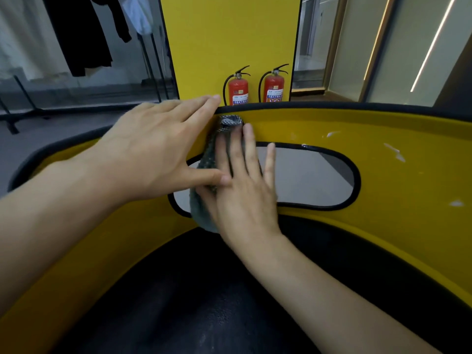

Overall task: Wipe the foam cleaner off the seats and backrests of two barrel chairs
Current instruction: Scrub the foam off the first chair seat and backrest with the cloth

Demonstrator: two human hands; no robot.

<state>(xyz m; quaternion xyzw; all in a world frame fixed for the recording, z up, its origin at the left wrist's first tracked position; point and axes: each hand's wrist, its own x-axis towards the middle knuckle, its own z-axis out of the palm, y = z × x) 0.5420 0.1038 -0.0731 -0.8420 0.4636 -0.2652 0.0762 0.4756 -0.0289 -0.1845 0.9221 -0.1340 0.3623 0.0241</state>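
Note:
A yellow barrel chair's curved backrest (332, 126) with black trim wraps round a black seat (204, 302). My right hand (245, 190) presses a grey cloth (204, 213) flat against the backrest, by the left end of its oval cut-out (306, 175), fingers straight. My left hand (158, 149) lies open on the backrest's top edge, fingers stretched toward the rim. White foam streaks (394, 152) dot the backrest to the right. Most of the cloth is hidden under my right hand.
Two red fire extinguishers (238, 90) stand behind the chair against a yellow panel (229, 42). A black clothes rack with dark garments (76, 34) is at the back left. A glass partition with light strips (383, 47) is on the right.

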